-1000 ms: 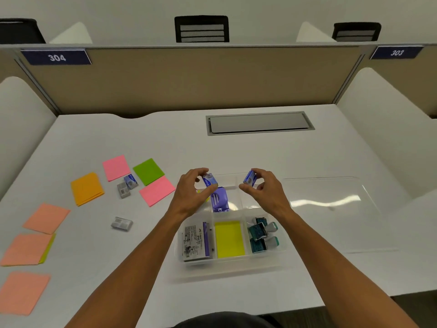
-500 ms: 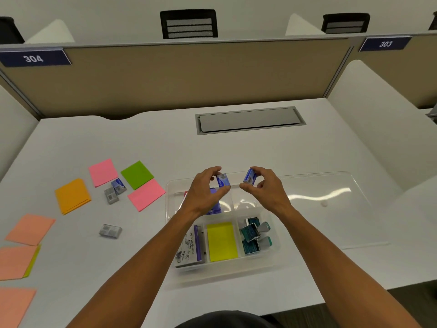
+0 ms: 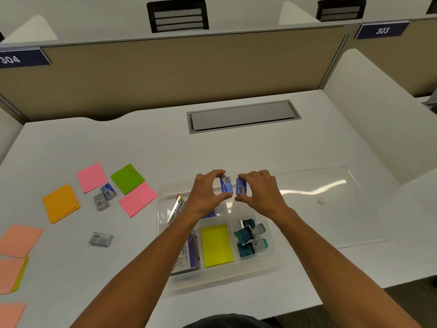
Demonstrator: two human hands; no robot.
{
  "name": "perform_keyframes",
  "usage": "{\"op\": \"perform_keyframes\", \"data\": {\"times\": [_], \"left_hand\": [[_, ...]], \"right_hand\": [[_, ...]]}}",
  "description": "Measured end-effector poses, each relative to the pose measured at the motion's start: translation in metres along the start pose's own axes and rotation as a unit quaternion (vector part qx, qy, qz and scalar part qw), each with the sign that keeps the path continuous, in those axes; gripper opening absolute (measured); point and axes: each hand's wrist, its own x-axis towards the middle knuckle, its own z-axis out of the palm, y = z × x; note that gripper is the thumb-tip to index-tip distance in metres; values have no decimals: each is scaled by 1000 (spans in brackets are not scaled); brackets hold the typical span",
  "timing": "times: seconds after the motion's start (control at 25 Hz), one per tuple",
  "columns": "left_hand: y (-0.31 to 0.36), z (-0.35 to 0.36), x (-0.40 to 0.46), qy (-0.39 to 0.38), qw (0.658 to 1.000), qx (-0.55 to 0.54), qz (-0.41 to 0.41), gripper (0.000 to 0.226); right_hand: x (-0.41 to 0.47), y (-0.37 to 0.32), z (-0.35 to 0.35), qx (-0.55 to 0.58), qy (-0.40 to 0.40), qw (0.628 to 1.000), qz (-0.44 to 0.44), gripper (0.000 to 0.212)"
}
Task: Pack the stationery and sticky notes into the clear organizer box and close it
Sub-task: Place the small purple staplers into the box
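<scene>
Head view, ordered near to far. Nearest the person, the front row of the clear organizer box (image 3: 163, 204) already holds a printed box (image 3: 186, 256) at left, a yellow sticky pad (image 3: 216, 245) in the middle compartment and teal binder clips (image 3: 249, 237) at right. Above the back row, the left hand (image 3: 208, 195) pinches a small blue box (image 3: 226, 185) between thumb and forefinger, and the right hand (image 3: 260, 194) pinches a second blue box (image 3: 241, 186) the same way. The two boxes stand upright, long axes near vertical, just beside each other and almost touching over the divider between the middle and right back compartments. The coming move probably turns on this: each box hangs directly below its pinch, so a straight lowering should seat it, the right hand being nearer the bare right back compartment. A purple item shows under the left wrist in the middle back compartment; how much room is left there cannot be told. The box's lid (image 3: 331, 200) lies flat to the right, leaving the descent unobstructed. Farther left on the desk (image 3: 236, 152), still unpacked, lie a grey staple box (image 3: 101, 239), two more small boxes (image 3: 105, 196), and orange (image 3: 61, 203), pink (image 3: 91, 176) and green (image 3: 127, 178) sticky notes.
</scene>
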Motion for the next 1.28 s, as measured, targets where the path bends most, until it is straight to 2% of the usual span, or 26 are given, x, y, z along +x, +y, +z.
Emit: {"op": "perform_keyframes", "data": {"times": [0.2,0.48,0.6,0.84,1.04,1.28], "left_hand": [[1,24,6,1,1000,24,-7,65],[-8,42,5,5,991,112,-70,63],[-6,43,8,9,986,148,-78,62],[-11,44,11,-3,989,128,-71,68],[-9,31,1,32,991,129,-22,58],[-25,3,-18,83,990,108,-35,58]], "right_hand": [[10,2,4,-107,-48,992,-38,62],[23,-2,21,-153,-82,985,-20,60],[26,-4,26,-149,-74,986,-4,59],[28,-6,31,-131,-76,988,18,71],[21,-9,26,-111,-58,992,18,63],[10,-19,13,12,-12,999,37,57]]}}
